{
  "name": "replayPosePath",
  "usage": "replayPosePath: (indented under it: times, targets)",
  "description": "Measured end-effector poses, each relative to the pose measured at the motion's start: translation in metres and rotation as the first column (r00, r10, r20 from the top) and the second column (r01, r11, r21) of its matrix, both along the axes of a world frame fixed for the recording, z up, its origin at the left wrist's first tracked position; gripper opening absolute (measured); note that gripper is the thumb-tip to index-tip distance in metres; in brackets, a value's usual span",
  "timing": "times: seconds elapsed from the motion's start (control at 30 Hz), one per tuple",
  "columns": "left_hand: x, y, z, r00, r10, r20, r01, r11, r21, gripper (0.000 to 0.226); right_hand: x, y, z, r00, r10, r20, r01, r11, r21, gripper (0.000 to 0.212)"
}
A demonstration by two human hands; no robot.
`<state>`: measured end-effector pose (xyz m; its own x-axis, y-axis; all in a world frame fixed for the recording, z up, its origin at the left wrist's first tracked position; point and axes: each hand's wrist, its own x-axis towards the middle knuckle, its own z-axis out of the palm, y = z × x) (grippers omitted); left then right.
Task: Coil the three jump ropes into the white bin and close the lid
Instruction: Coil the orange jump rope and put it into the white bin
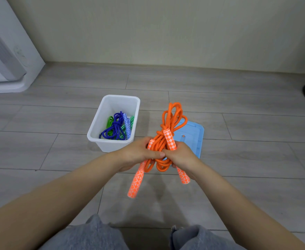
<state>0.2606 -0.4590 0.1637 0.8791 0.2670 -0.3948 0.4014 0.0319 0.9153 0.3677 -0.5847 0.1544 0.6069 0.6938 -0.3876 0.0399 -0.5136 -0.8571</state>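
Both hands, left (pixel 139 152) and right (pixel 179 156), clamp the coiled orange rope (pixel 163 139). Loosening could unravel it short of the bin (pixel 95 134).

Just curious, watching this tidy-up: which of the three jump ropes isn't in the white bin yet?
The orange jump rope: both hands hold it bundled above the floor, while the blue rope and the green rope already lie in the white bin.

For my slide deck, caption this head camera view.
Both hands grip a coiled orange jump rope beside a white plastic bin holding two ropes.
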Motion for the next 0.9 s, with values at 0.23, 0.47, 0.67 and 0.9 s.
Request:
replayPosePath:
  times: [0.23, 0.47, 0.67, 0.9]
  targets:
    - [0.003, -0.008, 0.003, 0.997, 0.057, -0.051, -0.047, 0.984, 0.170, 0.021, 0.002, 0.000, 0.001, 0.995, 0.019, 0.096, -0.014, 0.999, -0.047, 0.010]
    - [0.004, -0.006, -0.002, 0.990, 0.122, -0.064, -0.106, 0.971, 0.214, 0.023, -0.006, 0.000, -0.001, 0.997, 0.034, -0.073, -0.031, 0.999, 0.038, 0.011]
    - [0.003, -0.006, -0.001, 0.988, 0.148, -0.046, -0.145, 0.988, 0.052, 0.035, -0.010, 0.001, -0.007, 0.993, -0.044, -0.107, 0.053, 0.995, 0.085, 0.016]
    - [0.006, -0.005, -0.002, 0.984, 0.175, 0.035, -0.173, 0.984, -0.047, 0.034, -0.008, 0.001, -0.010, 0.986, -0.006, -0.166, 0.028, 0.991, 0.129, 0.010]
